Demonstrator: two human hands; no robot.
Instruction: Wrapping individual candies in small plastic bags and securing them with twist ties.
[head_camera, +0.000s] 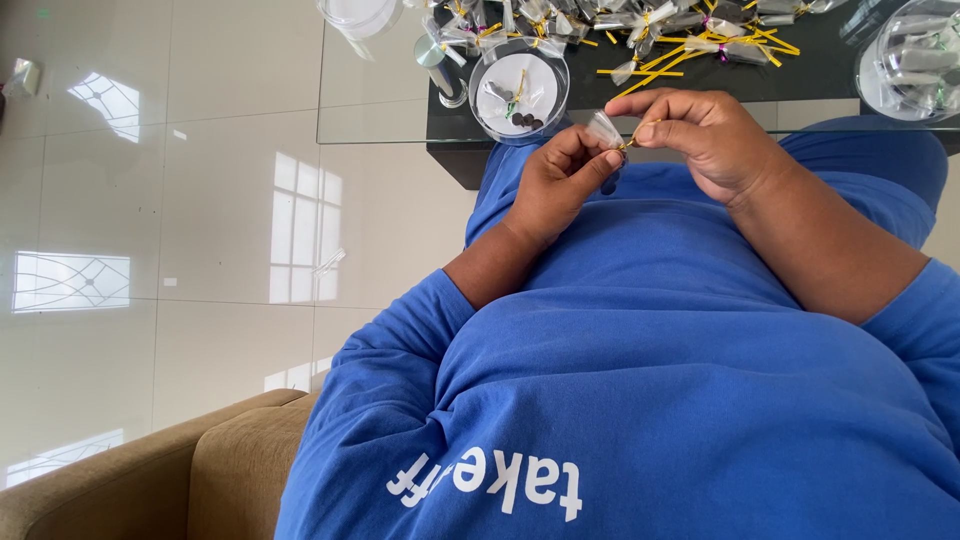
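A glossy black glass table carries a round clear bowl and scattered yellow ties. Just before it, the left hand pinches a small crinkly clear bag while the right hand fingers grip its thin gold tie.

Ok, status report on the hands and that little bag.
Left hand pinches clear bag. Right hand holds gold tie at its neck. Nothing between them.

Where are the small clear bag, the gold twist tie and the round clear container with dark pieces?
small clear bag (603, 128), head view, on its bunched body between both hands.
gold twist tie (640, 134), head view, on its strand by the fingertips.
round clear container (551, 75), head view, on its right rim.
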